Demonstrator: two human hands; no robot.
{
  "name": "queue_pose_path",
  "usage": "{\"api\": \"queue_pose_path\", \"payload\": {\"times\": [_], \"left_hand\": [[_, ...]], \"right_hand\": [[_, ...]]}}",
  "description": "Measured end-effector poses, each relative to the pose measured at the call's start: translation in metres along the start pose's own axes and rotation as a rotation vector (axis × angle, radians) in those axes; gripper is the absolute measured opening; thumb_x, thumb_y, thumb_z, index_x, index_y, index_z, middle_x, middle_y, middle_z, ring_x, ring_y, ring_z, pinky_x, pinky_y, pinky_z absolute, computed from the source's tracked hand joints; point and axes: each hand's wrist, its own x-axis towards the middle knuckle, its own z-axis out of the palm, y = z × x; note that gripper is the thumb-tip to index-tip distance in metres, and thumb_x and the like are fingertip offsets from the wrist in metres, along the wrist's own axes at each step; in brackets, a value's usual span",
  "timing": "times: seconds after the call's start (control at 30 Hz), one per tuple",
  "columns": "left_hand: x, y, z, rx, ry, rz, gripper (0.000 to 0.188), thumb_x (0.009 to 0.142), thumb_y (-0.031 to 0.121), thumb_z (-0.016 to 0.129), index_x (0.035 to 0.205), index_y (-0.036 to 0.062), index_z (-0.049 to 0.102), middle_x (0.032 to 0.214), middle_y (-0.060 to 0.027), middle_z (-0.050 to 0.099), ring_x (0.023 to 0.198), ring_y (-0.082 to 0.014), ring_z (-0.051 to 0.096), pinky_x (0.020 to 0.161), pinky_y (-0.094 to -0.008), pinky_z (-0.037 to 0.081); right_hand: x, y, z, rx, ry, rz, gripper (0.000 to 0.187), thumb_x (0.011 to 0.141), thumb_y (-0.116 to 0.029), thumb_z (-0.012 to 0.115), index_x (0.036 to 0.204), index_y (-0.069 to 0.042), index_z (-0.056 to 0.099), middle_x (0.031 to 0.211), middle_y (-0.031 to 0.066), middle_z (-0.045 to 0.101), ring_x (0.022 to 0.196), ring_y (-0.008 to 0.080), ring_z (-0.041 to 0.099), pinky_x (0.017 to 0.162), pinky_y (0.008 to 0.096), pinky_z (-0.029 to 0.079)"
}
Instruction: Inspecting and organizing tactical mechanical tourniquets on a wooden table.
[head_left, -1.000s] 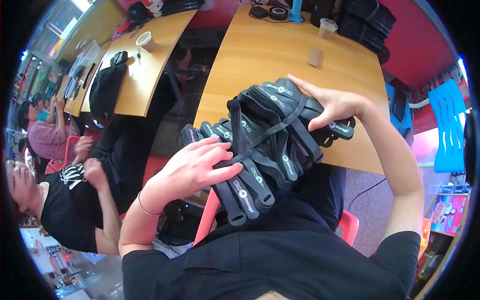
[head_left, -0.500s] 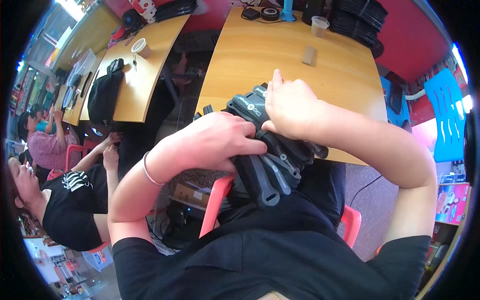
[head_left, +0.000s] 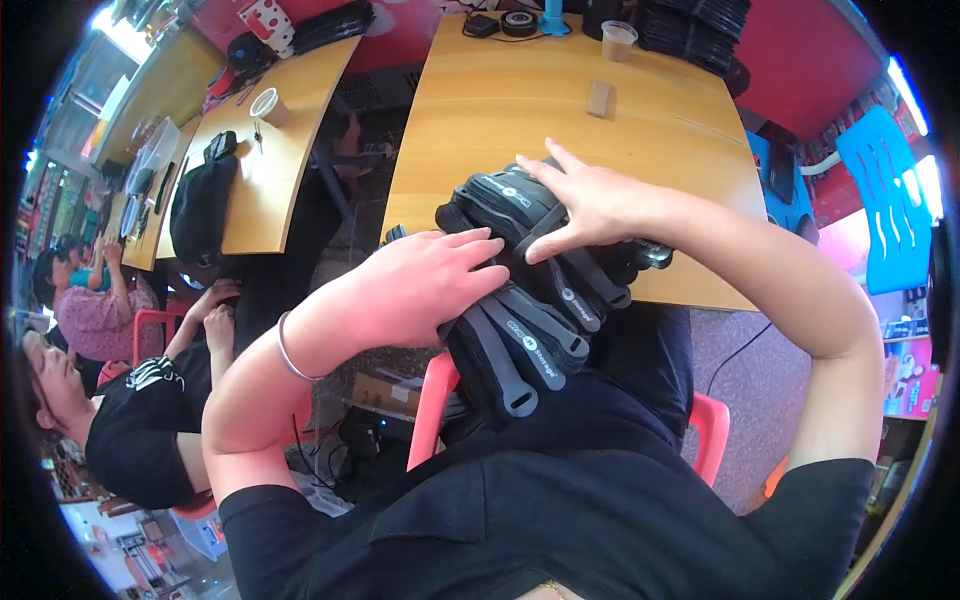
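Note:
A thick bundle of dark grey straps [head_left: 540,340] with slotted ends and white print lies at the table's near edge, overhanging my lap. My left hand [head_left: 425,280] grips it from the left side, fingers curved over the top and the thumb hidden. On the right, my right hand [head_left: 590,205] rests against the bundle's upper part with its fingers and thumb spread apart. Beneath that hand lies a folded stack of strap ends [head_left: 510,195], and a narrow dark band crosses the bundle near my thumb.
The wooden table [head_left: 480,110] bears a small tan block [head_left: 600,98], a plastic cup [head_left: 618,40] and a stack of black packets [head_left: 695,35]. At left, a person in black [head_left: 150,430] sits beside another table [head_left: 270,190]. A blue chair [head_left: 885,200] stands right.
My right hand has opened, its fingers spreading over the bundle. My left fingers have straightened somewhat from a tighter pinch. The strap ends lie fanned a little differently.

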Motion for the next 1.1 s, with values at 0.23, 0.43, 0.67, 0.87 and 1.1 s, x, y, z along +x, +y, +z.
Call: {"api": "queue_pose_path", "payload": {"times": [0.23, 0.43, 0.67, 0.87, 1.1], "left_hand": [[-0.003, -0.016, 0.002, -0.100, -0.163, 0.024, 0.069, 0.054, 0.005, 0.076, 0.120, 0.0077, 0.055, 0.111, -0.0129, 0.058, 0.117, -0.0350, 0.053, 0.100, -0.0414, 0.044], [-0.026, -0.011, -0.004, -0.046, -0.092, -0.004, 0.060, 0.058, 0.003, 0.072, 0.116, 0.0078, 0.057, 0.102, -0.0098, 0.061, 0.105, -0.0349, 0.059, 0.100, -0.0420, 0.046], [-0.055, 0.002, -0.001, -0.057, 0.065, -0.007, 0.050, 0.062, 0.009, 0.069, 0.112, 0.0083, 0.061, 0.098, -0.0098, 0.063, 0.095, -0.0319, 0.063, 0.096, -0.0444, 0.049], [-0.091, 0.004, -0.001, -0.191, 0.043, -0.133, 0.055, 0.060, 0.012, 0.071, 0.114, 0.0094, 0.061, 0.094, -0.0077, 0.066, 0.097, -0.0335, 0.063, 0.095, -0.0444, 0.049], [-0.125, 0.014, -0.003, -0.251, 0.154, -0.311, 0.052, 0.056, 0.016, 0.073, 0.107, 0.0068, 0.065, 0.087, -0.0132, 0.067, 0.090, -0.0354, 0.065, 0.093, -0.0461, 0.048]], "right_hand": [[0.010, 0.031, -0.002, 0.132, -0.043, -0.228, 0.120, 0.056, -0.040, 0.086, 0.150, -0.010, 0.018, 0.149, 0.0310, 0.014, 0.138, 0.0421, 0.023, 0.112, 0.0419, 0.027], [0.005, 0.051, -0.002, 0.255, 0.040, -0.399, 0.108, 0.060, -0.026, 0.079, 0.149, -0.010, 0.021, 0.142, 0.0209, 0.027, 0.132, 0.0368, 0.031, 0.110, 0.0405, 0.030], [0.002, 0.053, 0.013, 0.410, 0.092, -0.448, 0.104, 0.063, -0.027, 0.077, 0.149, -0.010, 0.022, 0.140, 0.0188, 0.030, 0.134, 0.0339, 0.029, 0.112, 0.0403, 0.027], [-0.015, 0.059, 0.017, 0.573, 0.172, -0.172, 0.101, 0.066, -0.027, 0.078, 0.146, 0.000, 0.021, 0.138, 0.0194, 0.032, 0.133, 0.0328, 0.032, 0.111, 0.0367, 0.027], [-0.027, 0.072, 0.030, 0.663, 0.423, -0.138, 0.096, 0.068, -0.020, 0.077, 0.146, -0.005, 0.023, 0.138, 0.0181, 0.032, 0.133, 0.0311, 0.032, 0.112, 0.0388, 0.025]]}}
